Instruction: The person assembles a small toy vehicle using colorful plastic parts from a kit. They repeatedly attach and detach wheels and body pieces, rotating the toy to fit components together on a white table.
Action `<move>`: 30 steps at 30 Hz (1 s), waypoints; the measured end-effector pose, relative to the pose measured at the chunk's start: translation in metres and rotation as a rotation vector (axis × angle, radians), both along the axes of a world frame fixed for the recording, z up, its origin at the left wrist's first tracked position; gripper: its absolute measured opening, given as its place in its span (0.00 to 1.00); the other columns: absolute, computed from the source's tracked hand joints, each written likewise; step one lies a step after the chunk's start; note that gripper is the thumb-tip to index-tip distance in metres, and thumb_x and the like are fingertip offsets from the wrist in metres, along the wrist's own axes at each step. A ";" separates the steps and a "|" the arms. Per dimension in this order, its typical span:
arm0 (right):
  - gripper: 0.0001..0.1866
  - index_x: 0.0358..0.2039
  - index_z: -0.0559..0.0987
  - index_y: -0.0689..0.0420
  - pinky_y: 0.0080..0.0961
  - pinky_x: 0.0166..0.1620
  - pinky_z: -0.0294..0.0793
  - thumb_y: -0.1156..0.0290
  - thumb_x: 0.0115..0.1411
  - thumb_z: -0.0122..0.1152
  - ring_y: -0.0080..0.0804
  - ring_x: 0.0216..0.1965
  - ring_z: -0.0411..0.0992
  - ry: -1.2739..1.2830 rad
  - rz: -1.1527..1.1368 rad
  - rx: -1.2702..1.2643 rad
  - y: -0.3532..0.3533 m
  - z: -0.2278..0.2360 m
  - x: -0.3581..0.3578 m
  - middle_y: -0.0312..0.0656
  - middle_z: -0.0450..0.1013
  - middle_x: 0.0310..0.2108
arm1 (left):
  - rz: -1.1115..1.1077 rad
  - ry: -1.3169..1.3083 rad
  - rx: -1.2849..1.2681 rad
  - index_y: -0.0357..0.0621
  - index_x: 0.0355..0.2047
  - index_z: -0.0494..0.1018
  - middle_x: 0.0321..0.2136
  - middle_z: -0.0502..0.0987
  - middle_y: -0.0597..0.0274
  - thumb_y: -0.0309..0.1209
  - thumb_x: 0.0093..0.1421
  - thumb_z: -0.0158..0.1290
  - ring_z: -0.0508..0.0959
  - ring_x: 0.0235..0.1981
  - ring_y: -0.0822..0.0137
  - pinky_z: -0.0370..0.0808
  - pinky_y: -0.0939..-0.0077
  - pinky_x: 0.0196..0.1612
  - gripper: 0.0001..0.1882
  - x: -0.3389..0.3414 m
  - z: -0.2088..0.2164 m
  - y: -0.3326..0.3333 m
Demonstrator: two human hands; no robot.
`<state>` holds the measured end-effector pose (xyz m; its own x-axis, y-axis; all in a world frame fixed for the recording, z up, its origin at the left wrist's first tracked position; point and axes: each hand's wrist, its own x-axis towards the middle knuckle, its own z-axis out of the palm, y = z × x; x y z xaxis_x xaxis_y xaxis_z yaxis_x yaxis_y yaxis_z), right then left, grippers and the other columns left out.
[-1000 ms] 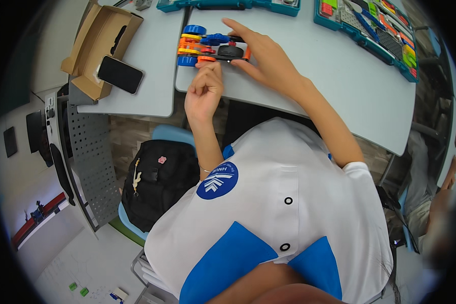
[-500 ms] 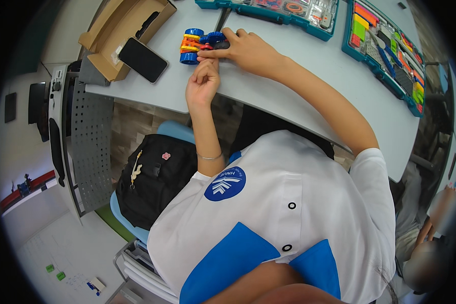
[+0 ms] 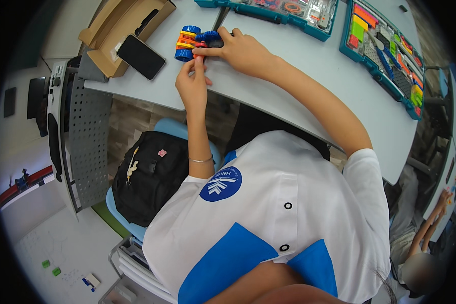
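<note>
A black backpack sits on a blue chair near the left side, below the tabletop. Over the tabletop's near edge, the left hand pinches its fingers closed on the near side of a toy car built of blue, orange and red parts. The right hand grips the car's right end, fingers curled on it. A phone lies just left, beside a cardboard box. Teal parts trays lie far right.

A pale grey desk stands over a white floor.
</note>
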<state>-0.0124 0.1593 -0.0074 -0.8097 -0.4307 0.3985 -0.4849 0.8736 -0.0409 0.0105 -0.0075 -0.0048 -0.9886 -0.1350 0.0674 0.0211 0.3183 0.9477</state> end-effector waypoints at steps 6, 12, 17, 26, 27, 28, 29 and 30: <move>0.37 0.62 0.66 0.16 0.31 0.35 0.82 0.76 0.61 0.52 0.43 0.36 0.74 0.026 -0.020 -0.060 -0.006 -0.005 -0.003 0.50 0.67 0.47 | -0.110 -0.093 0.025 0.29 0.37 0.76 0.28 0.79 0.55 0.41 0.70 0.48 0.77 0.16 0.72 0.65 0.85 0.14 0.22 -0.023 -0.004 -0.015; 0.41 0.67 0.58 0.20 0.33 0.32 0.80 0.74 0.59 0.56 0.49 0.35 0.76 0.059 0.033 -0.243 -0.025 -0.015 -0.027 0.53 0.69 0.45 | -0.127 -0.212 0.334 0.30 0.38 0.76 0.25 0.77 0.59 0.40 0.71 0.47 0.75 0.15 0.74 0.63 0.86 0.14 0.20 -0.054 -0.013 -0.043; 0.48 0.72 0.48 0.32 0.36 0.33 0.79 0.75 0.57 0.62 0.45 0.33 0.77 -0.086 -0.011 -0.315 -0.039 -0.002 -0.040 0.49 0.70 0.41 | -0.230 -0.421 0.782 0.31 0.44 0.73 0.26 0.76 0.63 0.36 0.71 0.46 0.71 0.18 0.78 0.63 0.89 0.16 0.17 -0.089 -0.029 -0.079; 0.46 0.72 0.52 0.42 0.36 0.37 0.74 0.73 0.55 0.62 0.45 0.35 0.77 0.084 -0.026 -0.223 -0.043 -0.009 -0.077 0.48 0.73 0.43 | -0.339 -0.886 1.731 0.29 0.49 0.66 0.28 0.68 0.63 0.30 0.72 0.41 0.69 0.21 0.78 0.67 0.87 0.18 0.14 -0.120 -0.029 -0.089; 0.47 0.72 0.51 0.42 0.36 0.37 0.74 0.71 0.55 0.64 0.44 0.36 0.77 0.085 -0.029 -0.233 -0.043 -0.011 -0.081 0.47 0.73 0.42 | -0.362 -0.870 1.688 0.29 0.47 0.66 0.27 0.67 0.63 0.29 0.71 0.40 0.68 0.21 0.78 0.67 0.87 0.19 0.13 -0.123 -0.028 -0.088; 0.47 0.72 0.50 0.43 0.36 0.38 0.75 0.69 0.55 0.65 0.42 0.36 0.77 0.085 -0.033 -0.243 -0.043 -0.014 -0.084 0.46 0.73 0.42 | -0.386 -0.854 1.646 0.29 0.45 0.66 0.25 0.66 0.64 0.27 0.71 0.39 0.68 0.21 0.78 0.66 0.86 0.19 0.11 -0.127 -0.026 -0.086; 0.48 0.72 0.49 0.43 0.35 0.38 0.75 0.67 0.55 0.66 0.41 0.37 0.76 0.087 -0.039 -0.254 -0.041 -0.016 -0.086 0.45 0.73 0.42 | -0.410 -0.838 1.602 0.29 0.43 0.66 0.24 0.64 0.65 0.26 0.70 0.39 0.68 0.21 0.77 0.66 0.86 0.19 0.10 -0.131 -0.025 -0.084; 0.48 0.72 0.49 0.44 0.35 0.39 0.75 0.65 0.56 0.67 0.41 0.38 0.76 0.049 -0.020 -0.280 -0.042 -0.014 -0.085 0.45 0.73 0.42 | -0.405 -0.811 1.516 0.30 0.42 0.67 0.24 0.65 0.65 0.27 0.70 0.39 0.67 0.21 0.77 0.66 0.86 0.19 0.11 -0.133 -0.025 -0.088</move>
<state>-0.0969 0.1178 -0.0210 -0.7940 -0.2823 0.5384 -0.4746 0.8413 -0.2586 -0.1221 -0.0951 -0.0301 -0.6907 0.6313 -0.3527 -0.7132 -0.6752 0.1881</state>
